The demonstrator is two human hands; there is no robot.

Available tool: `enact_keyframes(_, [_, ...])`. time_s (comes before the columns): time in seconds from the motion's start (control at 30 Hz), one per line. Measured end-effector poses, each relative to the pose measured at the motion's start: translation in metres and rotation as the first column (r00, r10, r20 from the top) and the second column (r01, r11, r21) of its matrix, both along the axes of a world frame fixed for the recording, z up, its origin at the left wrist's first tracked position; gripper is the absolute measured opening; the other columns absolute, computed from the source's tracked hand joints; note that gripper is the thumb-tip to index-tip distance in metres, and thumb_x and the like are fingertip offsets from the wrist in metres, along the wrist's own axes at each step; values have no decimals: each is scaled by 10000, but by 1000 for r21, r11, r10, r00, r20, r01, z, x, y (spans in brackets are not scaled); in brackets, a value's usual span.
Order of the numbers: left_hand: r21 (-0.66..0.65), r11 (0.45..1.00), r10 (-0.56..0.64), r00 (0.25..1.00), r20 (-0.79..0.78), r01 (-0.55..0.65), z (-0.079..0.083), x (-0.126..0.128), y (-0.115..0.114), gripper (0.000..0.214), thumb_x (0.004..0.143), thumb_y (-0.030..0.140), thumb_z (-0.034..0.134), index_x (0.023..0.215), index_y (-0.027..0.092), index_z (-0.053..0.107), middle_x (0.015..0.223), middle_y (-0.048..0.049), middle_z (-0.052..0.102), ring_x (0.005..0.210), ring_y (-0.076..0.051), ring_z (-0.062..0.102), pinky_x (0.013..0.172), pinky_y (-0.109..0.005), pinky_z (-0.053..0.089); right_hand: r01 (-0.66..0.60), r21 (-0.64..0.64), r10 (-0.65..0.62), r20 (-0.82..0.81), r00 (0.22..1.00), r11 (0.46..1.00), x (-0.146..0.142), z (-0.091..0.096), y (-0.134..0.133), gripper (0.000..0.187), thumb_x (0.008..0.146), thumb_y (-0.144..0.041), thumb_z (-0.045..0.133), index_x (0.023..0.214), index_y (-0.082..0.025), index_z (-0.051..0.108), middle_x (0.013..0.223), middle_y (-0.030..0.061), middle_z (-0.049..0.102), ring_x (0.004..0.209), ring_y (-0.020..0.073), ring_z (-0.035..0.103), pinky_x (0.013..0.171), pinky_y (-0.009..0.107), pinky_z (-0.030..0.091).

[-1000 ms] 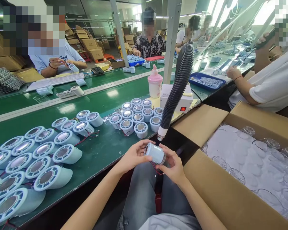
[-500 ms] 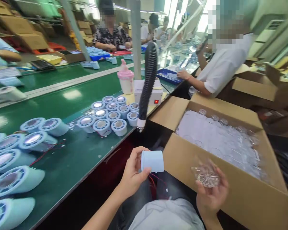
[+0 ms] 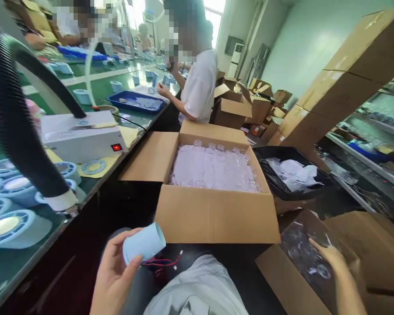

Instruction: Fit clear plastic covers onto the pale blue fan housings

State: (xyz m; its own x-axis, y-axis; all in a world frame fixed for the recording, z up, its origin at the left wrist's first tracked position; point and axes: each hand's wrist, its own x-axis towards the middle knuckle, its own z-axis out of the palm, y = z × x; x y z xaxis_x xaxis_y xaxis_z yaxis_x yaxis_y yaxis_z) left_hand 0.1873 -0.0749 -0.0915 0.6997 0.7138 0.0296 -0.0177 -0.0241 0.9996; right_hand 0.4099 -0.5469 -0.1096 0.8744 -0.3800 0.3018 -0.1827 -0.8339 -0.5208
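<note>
My left hand (image 3: 113, 273) is closed round a pale blue cylindrical housing (image 3: 143, 243) over my lap; thin red and black wires (image 3: 160, 261) trail from it. My right hand (image 3: 333, 259) reaches down into a second cardboard box (image 3: 282, 271) at the lower right, among clear plastic pieces (image 3: 304, 256). Its fingers lie partly spread at the plastic, and I cannot make out whether they grip a piece. A larger open cardboard box (image 3: 213, 214) in front of me holds clear discs between white sheets.
A black corrugated hose (image 3: 16, 131) hangs at the left over the green bench (image 3: 6, 271), where several blue housings (image 3: 6, 225) lie. A white box unit (image 3: 80, 135) with a red switch stands behind. A person in a white shirt (image 3: 200, 85) works further along. Stacked cartons stand at the right.
My view has swung right. My right hand left the housing, held a clear disc half a second ago, and now reaches into the lower-right box. My left hand keeps the housing.
</note>
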Motion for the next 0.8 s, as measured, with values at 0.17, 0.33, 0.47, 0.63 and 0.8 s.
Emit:
enact_keyframes(0.17, [-36,999,-25,992,123,29,11,-3,-18,460,665,337,816,1029,209,566,1112,-87,641,1036,-250,628,831,-314,541,-507,364,568,-76,820,781,-5,-4,149,746,808,-751,378,1193,-164,631,1208,166,672,1099,335,647,958,490,509])
enact_keyframes(0.33, [43,990,-137,969,208,131,11,-16,-33,473,738,234,779,1129,285,517,1217,-62,557,1060,-210,614,829,-273,533,-786,618,963,227,143,-29,-86,33,296,668,907,-649,453,1457,-272,425,1437,94,526,1215,272,585,961,413,531])
enact_keyframes(0.47, [101,989,-126,979,159,111,14,-33,-34,544,740,192,783,1175,338,491,1261,-37,503,1111,-200,570,892,-278,503,-805,562,961,276,-34,-190,-116,54,335,551,918,-521,547,1392,-239,528,1267,100,665,1053,263,675,857,373,578])
enact_keyframes(0.63, [5,999,-52,996,79,52,18,-47,-34,504,763,254,765,1183,310,493,1232,-51,507,1006,-185,567,795,-261,511,-814,568,980,198,-9,-123,-123,46,349,377,987,-389,440,1198,-212,698,1105,86,744,889,234,720,708,311,585])
enact_keyframes(0.8, [-151,988,0,993,115,18,14,-44,-30,476,724,352,777,1115,245,525,1160,-71,555,929,-188,582,755,-261,508,-643,766,991,92,96,-9,-123,31,359,467,997,-462,377,1043,-149,719,978,117,767,788,232,730,635,325,599])
